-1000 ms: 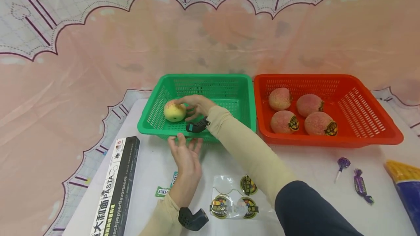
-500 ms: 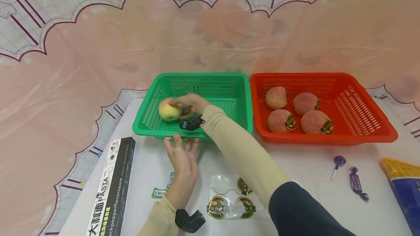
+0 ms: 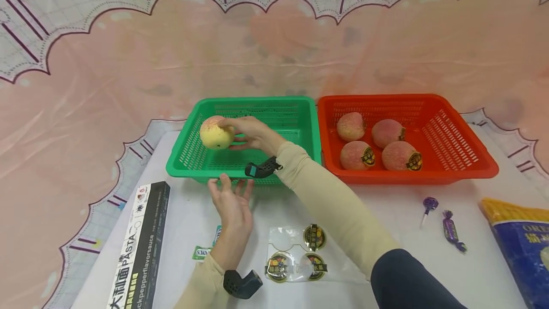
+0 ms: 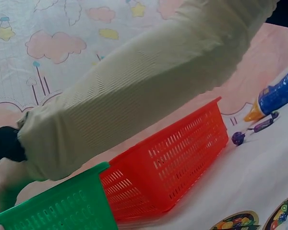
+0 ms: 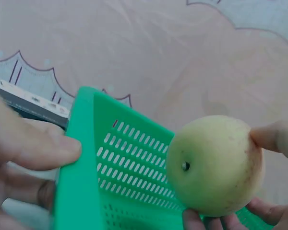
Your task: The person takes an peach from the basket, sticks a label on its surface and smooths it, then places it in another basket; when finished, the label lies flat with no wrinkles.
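Note:
My right hand (image 3: 250, 132) grips a yellow apple with a pink blush (image 3: 216, 133), fingers and thumb around it. The apple is held up over the left part of the green basket (image 3: 242, 172), apart from its floor; the right wrist view shows the dark spot on the apple (image 5: 213, 165). My left hand (image 3: 233, 206) holds the front rim of the green basket, thumb on the rim and fingers outside below it. Seen from the left wrist, the right sleeve (image 4: 125, 96) crosses above the basket's corner, and most of the right hand is hidden.
A red basket (image 3: 411, 178) stands against the green one, holding several pink fruits (image 3: 358, 155), some with stickers. Around them lie a pasta box (image 3: 139, 247), green wrappers (image 3: 201, 252), a clear sticker sheet (image 3: 289, 247), a lollipop (image 3: 430, 204), a purple candy (image 3: 450, 230) and a blue-yellow bag (image 3: 519, 242).
My right hand has closed around the apple and raised it off the green basket's floor. The left hand stays at the front rim. The whole view has shifted slightly.

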A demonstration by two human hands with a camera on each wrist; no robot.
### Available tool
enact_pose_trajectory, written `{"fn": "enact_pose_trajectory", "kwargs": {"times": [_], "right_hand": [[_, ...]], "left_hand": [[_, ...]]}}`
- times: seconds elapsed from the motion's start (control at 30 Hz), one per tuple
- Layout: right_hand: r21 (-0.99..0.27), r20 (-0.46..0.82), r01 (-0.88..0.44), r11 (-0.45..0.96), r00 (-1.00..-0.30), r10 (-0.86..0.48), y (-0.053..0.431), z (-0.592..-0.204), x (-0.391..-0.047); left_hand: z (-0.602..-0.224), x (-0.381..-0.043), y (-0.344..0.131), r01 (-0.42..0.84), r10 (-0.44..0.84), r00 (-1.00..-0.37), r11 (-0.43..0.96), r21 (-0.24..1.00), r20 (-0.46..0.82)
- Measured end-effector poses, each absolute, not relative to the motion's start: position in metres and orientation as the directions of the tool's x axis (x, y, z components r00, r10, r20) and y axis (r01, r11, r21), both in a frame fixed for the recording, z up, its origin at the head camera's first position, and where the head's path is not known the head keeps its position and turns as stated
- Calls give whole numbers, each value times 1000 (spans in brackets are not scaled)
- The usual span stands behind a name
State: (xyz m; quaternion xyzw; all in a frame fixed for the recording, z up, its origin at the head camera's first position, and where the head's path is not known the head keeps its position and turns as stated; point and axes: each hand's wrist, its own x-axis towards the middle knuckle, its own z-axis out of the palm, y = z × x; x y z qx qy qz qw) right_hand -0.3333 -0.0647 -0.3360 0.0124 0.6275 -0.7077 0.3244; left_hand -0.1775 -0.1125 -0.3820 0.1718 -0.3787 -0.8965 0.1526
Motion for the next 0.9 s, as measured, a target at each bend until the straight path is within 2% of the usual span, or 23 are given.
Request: {"fn": "enact_pose_trajectory", "kwargs": {"times": [0.6,0.9], "right_hand": [[-941,-232,318,-117,-855,-464,28,-318,-287],[-976,-129,192,-102,-889,-439,71,-307,-249]], "left_hand": [[-387,-178,-117,154,-411,-894,-656,739,-179],[-385,-180,-116,159,-404,-901,-649,744,-159]]}}
